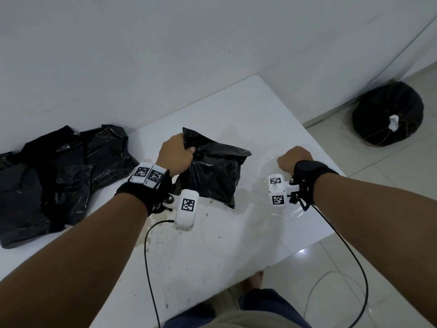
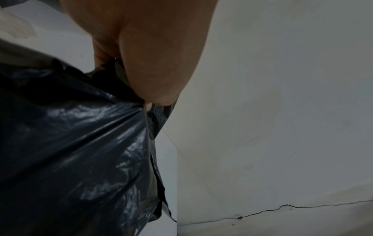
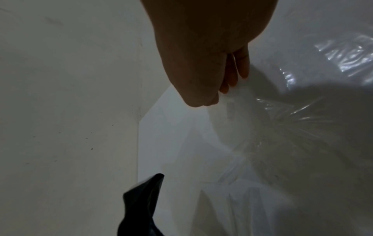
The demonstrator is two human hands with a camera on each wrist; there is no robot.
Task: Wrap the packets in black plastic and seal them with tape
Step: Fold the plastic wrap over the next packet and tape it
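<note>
- One wrapped packet [image 1: 212,171] is lying on the white worktop [image 1: 260,119], between the two hands and near the wall.
- Left hand [image 1: 176,157] is gripping the packet's far left corner, fingers curled round a bunched fold of the black plastic; the left wrist view is showing the film pulled taut from that pinch.
- Right hand [image 1: 294,157] is resting well apart from the packet, fingers curled down onto a sheet of clear film [image 3: 282,119] lying on the worktop; whether it is pinching that film or only pressing on it, I cannot tell.
- Several loose black plastic pieces [image 1: 54,176] are lying in a heap at the left of the worktop; a tied black bag [image 1: 387,113] is sitting on the floor at the right.
- Judgement: the wrapping step appears to be closing, with sealing not yet done; no tape roll is showing anywhere.
- Next move is calling for keeping the gathered fold tight while bringing tape across it.
</note>
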